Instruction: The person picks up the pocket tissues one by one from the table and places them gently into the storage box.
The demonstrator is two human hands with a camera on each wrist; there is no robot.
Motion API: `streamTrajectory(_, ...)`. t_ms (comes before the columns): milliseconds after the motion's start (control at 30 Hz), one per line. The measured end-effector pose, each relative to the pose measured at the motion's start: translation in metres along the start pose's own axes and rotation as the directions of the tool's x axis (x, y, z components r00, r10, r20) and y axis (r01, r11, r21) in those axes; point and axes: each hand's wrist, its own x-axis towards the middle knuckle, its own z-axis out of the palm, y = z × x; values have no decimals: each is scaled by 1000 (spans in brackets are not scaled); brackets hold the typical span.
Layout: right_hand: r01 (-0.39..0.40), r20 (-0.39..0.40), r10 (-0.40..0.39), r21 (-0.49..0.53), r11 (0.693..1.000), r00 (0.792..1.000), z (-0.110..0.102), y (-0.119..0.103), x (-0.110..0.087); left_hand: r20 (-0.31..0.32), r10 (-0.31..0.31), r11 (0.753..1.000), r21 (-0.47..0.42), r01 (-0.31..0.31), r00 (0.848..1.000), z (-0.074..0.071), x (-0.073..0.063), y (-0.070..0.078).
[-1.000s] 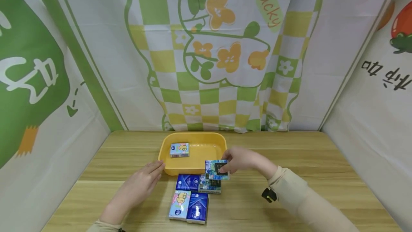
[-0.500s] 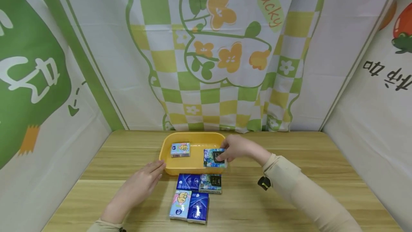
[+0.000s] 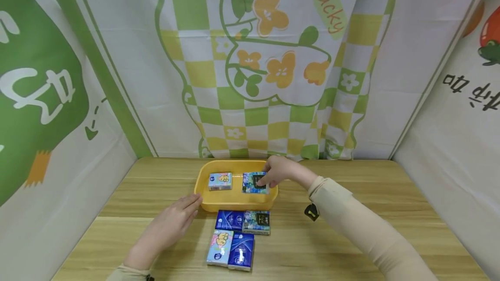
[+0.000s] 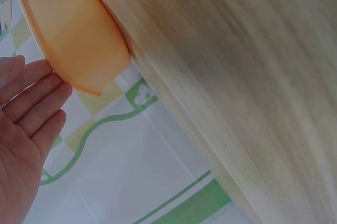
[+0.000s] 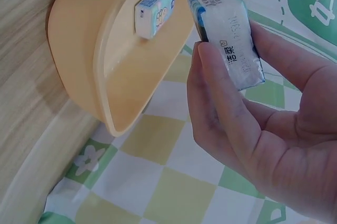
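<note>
My right hand (image 3: 282, 170) pinches a blue-green floral tissue packet (image 3: 251, 182) between thumb and fingers, over the right part of the yellow basin (image 3: 234, 207). In the right wrist view this packet (image 5: 227, 34) shows its printed white side, held above the basin's rim. A light-blue cartoon tissue packet (image 3: 220, 181) lies inside the basin at the left. My left hand (image 3: 172, 220) has its fingers straight, their tips touching the basin's left rim; in the left wrist view the straight fingers (image 4: 39, 95) meet the orange-looking rim (image 4: 79, 88).
In front of the basin, on the wooden table (image 3: 332, 237), lie two dark-blue tissue packets (image 3: 229, 220), another floral packet (image 3: 256, 222) and another cartoon packet (image 3: 220, 248), packed close together. A checked curtain (image 3: 269, 129) hangs behind the table, with printed cloth on both sides.
My right hand has carried the floral tissue packet from above the packets in front, away from me and slightly left, over the basin. The left hand stays at the rim.
</note>
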Motion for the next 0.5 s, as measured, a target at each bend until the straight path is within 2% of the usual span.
streamTrajectory(500, -7, -19, 7, 2, 1000, 1000, 1, -5, 22, 7, -1, 1000, 6, 1, 1000, -2, 0, 1)
